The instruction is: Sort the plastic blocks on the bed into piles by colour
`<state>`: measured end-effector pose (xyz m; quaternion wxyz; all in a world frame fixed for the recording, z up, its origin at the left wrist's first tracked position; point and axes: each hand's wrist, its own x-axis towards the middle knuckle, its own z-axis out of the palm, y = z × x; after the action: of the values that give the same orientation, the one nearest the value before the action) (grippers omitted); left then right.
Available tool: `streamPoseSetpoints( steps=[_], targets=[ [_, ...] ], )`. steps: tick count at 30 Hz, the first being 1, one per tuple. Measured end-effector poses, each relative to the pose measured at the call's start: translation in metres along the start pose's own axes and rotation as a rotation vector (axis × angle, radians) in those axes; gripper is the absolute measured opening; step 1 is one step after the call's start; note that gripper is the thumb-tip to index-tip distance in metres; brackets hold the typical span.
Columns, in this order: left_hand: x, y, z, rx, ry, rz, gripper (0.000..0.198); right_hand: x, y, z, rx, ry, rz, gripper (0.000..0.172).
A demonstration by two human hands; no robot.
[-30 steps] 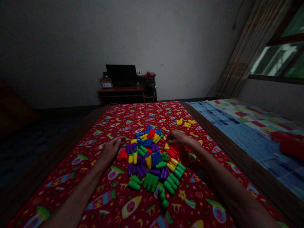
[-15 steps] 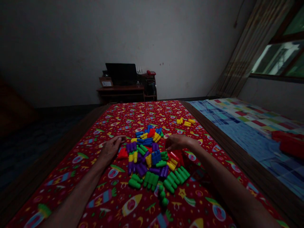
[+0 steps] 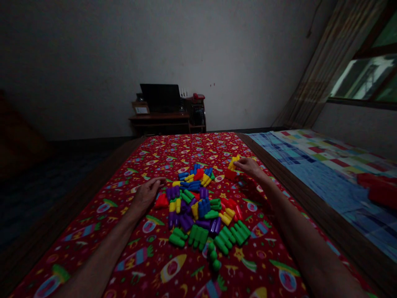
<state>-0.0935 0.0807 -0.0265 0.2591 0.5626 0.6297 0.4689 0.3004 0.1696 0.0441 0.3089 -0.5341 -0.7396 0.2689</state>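
A heap of colourful plastic blocks point(image 3: 201, 211), green, purple, yellow, blue and red, lies in the middle of a red patterned sheet point(image 3: 173, 153). My left hand point(image 3: 147, 194) rests flat on the sheet at the heap's left edge, fingers stretched out, just beside a red block point(image 3: 161, 201). My right hand point(image 3: 249, 165) is reached out to the far right of the heap, fingers curled, with a small red block point(image 3: 230, 174) at its fingertips. A small group of yellow blocks point(image 3: 234, 160) lies right against those fingers.
The sheet covers a bed with a dark wooden edge point(image 3: 279, 165) on the right. A chequered blanket point(image 3: 310, 165) with a red object point(image 3: 376, 188) lies beyond it. A desk with a dark screen point(image 3: 161, 103) stands at the far wall. Dark floor lies to the left.
My right hand has left the right side of the heap and moved away and to the right, to the yellow blocks, with a red block by it. My left hand has stayed put.
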Motion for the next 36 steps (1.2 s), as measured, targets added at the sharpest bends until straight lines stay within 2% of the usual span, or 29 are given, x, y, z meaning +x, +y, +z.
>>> streamPoseSetpoints(
  steps=[4,6,12,15,17,19,23,25,27,30,36],
  targets=[
    [0.000,0.001,-0.001,0.025,-0.002,0.007,0.052,-0.002,0.005,-0.002,0.241,-0.111,-0.006,0.049],
    [-0.002,0.004,-0.002,0.027,0.000,-0.001,0.051,0.000,0.004,0.002,0.295,-0.095,-0.013,0.048],
    [-0.004,0.007,-0.001,-0.008,0.003,-0.020,0.052,0.008,0.019,0.001,0.307,0.308,0.122,0.041],
    [-0.003,0.008,0.000,-0.023,0.003,-0.030,0.054,0.008,0.028,-0.007,0.267,0.395,0.225,0.036],
    [-0.003,0.008,0.000,-0.028,0.005,-0.032,0.054,0.008,0.024,-0.007,0.187,0.413,0.245,0.034],
    [-0.003,0.008,0.000,-0.026,0.007,-0.027,0.053,0.007,0.011,0.001,0.104,0.354,0.172,0.032],
    [-0.002,0.004,-0.001,-0.019,0.003,-0.013,0.053,-0.009,-0.024,0.043,-0.049,0.018,-0.157,0.025],
    [-0.002,0.004,-0.001,-0.015,0.002,-0.009,0.053,-0.021,-0.036,0.067,-0.199,-0.095,-0.329,0.030],
    [-0.002,0.005,-0.001,-0.003,0.004,-0.012,0.052,-0.032,-0.043,0.084,-0.358,-0.132,-0.436,0.039],
    [-0.003,0.009,-0.001,0.018,0.002,-0.016,0.049,-0.037,-0.044,0.092,-0.473,-0.137,-0.451,0.036],
    [-0.002,0.006,-0.001,-0.013,-0.004,-0.012,0.053,-0.029,-0.039,0.083,-0.373,-0.153,-0.441,0.030]
  ],
)
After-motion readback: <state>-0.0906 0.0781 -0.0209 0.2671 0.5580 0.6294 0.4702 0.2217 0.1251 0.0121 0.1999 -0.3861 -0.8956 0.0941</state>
